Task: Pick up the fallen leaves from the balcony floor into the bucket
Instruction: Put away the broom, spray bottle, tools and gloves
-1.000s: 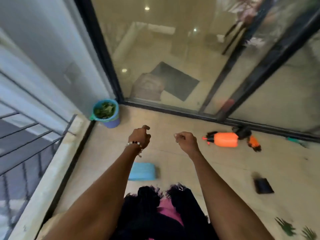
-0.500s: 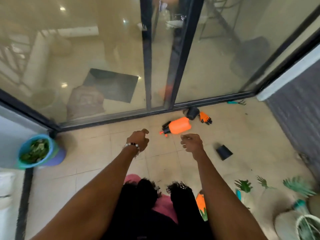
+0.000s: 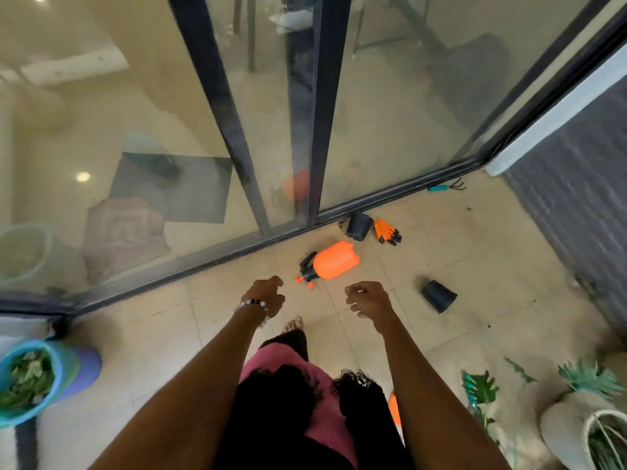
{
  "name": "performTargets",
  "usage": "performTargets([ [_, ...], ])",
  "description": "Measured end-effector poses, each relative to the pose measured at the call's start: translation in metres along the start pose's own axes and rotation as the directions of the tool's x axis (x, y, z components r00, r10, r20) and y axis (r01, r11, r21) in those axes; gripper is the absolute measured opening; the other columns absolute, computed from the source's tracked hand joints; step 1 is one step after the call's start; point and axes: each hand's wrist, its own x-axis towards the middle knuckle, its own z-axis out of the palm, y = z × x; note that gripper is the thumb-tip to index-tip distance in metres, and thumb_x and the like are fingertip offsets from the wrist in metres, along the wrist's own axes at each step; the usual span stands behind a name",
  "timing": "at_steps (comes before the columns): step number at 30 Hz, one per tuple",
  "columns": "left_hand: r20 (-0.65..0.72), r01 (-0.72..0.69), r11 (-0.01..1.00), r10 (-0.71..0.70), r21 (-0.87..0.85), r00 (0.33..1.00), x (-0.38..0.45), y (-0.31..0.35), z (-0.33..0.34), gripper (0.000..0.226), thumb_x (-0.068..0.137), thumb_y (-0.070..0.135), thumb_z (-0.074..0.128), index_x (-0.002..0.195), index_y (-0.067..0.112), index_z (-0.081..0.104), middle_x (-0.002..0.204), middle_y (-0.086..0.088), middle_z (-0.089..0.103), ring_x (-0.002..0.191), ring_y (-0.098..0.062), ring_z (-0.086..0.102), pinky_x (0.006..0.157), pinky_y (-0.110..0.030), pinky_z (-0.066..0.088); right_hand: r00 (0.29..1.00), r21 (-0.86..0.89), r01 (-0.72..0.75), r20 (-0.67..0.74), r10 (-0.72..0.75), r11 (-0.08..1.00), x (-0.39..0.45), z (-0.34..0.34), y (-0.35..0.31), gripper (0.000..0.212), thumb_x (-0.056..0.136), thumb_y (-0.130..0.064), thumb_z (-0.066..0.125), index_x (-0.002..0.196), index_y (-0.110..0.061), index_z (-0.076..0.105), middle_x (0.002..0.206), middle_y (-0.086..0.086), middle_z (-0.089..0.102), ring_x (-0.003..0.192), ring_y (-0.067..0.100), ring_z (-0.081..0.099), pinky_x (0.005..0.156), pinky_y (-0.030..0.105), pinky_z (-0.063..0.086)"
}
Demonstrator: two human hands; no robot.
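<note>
The blue bucket (image 3: 61, 374) stands at the far left on the tiled balcony floor, filled with green leaves (image 3: 25, 379). My left hand (image 3: 266, 295), with a bead bracelet on its wrist, hangs in front of me with loosely curled fingers and holds nothing. My right hand (image 3: 368, 300) hovers beside it, fingers also loosely curled and empty. Both hands are in the air above the floor, far to the right of the bucket. A small green leaf (image 3: 519, 369) lies on the tiles at the lower right.
An orange spray bottle (image 3: 334, 261) lies just beyond my hands. Two black pots (image 3: 359, 225) (image 3: 439, 295), orange gloves (image 3: 386, 232) and a teal hand rake (image 3: 446, 187) lie near the glass sliding door (image 3: 305, 130). Potted plants (image 3: 576, 401) stand at the lower right.
The view has swung to the right: the bucket has slid from centre left to the far left edge, and the potted plants have come into view. Both hands stay empty and loosely curled.
</note>
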Motion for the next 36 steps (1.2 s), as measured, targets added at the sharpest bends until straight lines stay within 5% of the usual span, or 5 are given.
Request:
performTargets([
  [10,0.012,0.002,1.0,-0.002,-0.016,1.0,0.115,0.061,-0.059,0.033,0.092,0.027,0.059,0.123,0.017,0.059,0.121,-0.015,0.064,0.113,-0.03,0.058,0.096,-0.033,0.046,0.994,0.1,-0.037,-0.098,0.047,0.994,0.093,-0.035,-0.062,0.013,0.086,-0.017,0.065,0.074,-0.018,0.068,0.069,0.005,0.067,0.06,0.016,0.057,0.051,0.022,0.042],
  [16,0.071,0.147,0.98,-0.139,-0.135,0.988,0.188,0.067,-0.013,0.031,0.094,0.024,0.058,0.123,0.014,0.061,0.122,-0.01,0.065,0.12,-0.027,0.055,0.102,-0.03,0.04,0.998,-0.125,-0.065,0.02,0.068,0.99,0.2,-0.009,-0.033,0.012,0.082,-0.019,0.064,0.073,-0.023,0.07,0.099,0.004,0.071,0.092,0.022,0.067,0.089,0.034,0.05],
  [25,0.135,0.29,0.929,-0.265,-0.231,0.955,0.363,0.01,0.115,0.034,0.095,0.021,0.058,0.128,0.012,0.057,0.118,-0.009,0.068,0.116,-0.026,0.059,0.099,-0.03,0.045,0.977,-0.495,0.168,0.198,-0.077,0.852,0.443,0.086,0.054,0.017,0.094,-0.002,0.053,0.097,0.009,0.065,0.1,0.028,0.065,0.1,0.041,0.06,0.078,0.017,0.043],
  [31,0.142,0.341,0.896,-0.313,-0.284,0.939,0.463,-0.043,0.198,0.04,0.095,0.02,0.058,0.134,0.012,0.051,0.128,-0.011,0.062,0.117,-0.026,0.058,0.096,-0.03,0.046,0.894,-0.739,0.438,0.414,-0.168,0.511,0.565,0.166,0.106,0.025,0.091,-0.014,0.053,0.113,-0.004,0.056,0.118,0.019,0.06,0.115,0.036,0.053,0.089,0.036,0.044],
  [36,0.141,0.333,0.914,-0.307,-0.231,0.941,0.502,-0.076,0.241,0.044,0.096,0.022,0.057,0.138,0.012,0.047,0.134,-0.009,0.059,0.122,-0.025,0.055,0.098,-0.027,0.041,0.821,-0.827,0.558,0.562,-0.101,-0.072,0.606,0.22,0.138,0.035,0.093,-0.023,0.051,0.127,-0.015,0.054,0.131,0.01,0.052,0.127,0.033,0.038,0.101,0.043,0.034],
])
